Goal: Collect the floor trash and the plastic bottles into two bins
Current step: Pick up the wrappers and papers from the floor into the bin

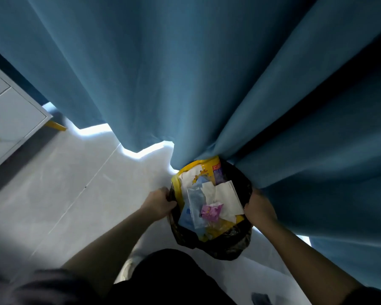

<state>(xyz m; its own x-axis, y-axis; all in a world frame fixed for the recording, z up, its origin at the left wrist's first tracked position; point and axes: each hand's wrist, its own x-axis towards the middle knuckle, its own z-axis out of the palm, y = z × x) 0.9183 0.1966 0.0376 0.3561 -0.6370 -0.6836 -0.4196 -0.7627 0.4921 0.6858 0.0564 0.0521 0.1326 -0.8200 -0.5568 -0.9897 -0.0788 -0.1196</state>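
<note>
A bin lined with a black plastic bag (227, 247) stands on the pale floor against the blue curtain. It is full of trash: a yellow wrapper (209, 167), white paper (224, 194), a clear plastic bag (196, 203) and a small pink packet (210, 212). My left hand (161, 202) grips the bag's left rim. My right hand (260, 205) grips the right rim. No plastic bottle shows.
A heavy blue curtain (185, 73) hangs right behind the bin and along the right side. A white cabinet with gold legs and handle (11, 115) stands at the left. Grey floor tiles (59, 188) lie between cabinet and bin. My dark-clothed knee fills the bottom middle.
</note>
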